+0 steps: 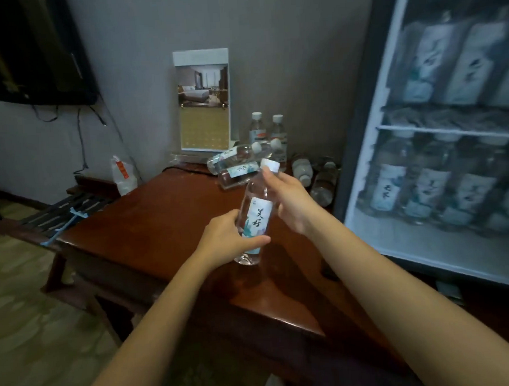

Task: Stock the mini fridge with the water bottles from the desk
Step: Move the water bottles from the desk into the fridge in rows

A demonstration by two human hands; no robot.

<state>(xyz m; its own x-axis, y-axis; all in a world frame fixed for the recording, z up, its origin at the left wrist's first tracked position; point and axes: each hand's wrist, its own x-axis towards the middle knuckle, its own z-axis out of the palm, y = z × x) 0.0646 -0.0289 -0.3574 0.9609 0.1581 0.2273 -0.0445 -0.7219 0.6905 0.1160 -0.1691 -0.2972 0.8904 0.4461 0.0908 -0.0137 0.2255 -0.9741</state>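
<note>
A clear water bottle (pixel 255 213) with a white cap and a white label is held tilted over the dark red desk (pixel 161 214). My left hand (pixel 229 237) grips its lower part. My right hand (pixel 288 197) grips its upper part just below the cap. Behind it, two bottles (pixel 237 164) lie on their sides, and two more (pixel 266 131) stand upright near the wall. The mini fridge (pixel 437 126) stands at the right behind a glass door, with rows of bottles on both shelves.
A tall stand-up card (pixel 204 100) with a room picture stands at the back of the desk. More bottles (pixel 313 172) lie between desk and fridge. A luggage rack (pixel 64 210) and a plastic bag (pixel 122 175) are at the left, under a wall screen (pixel 31 48).
</note>
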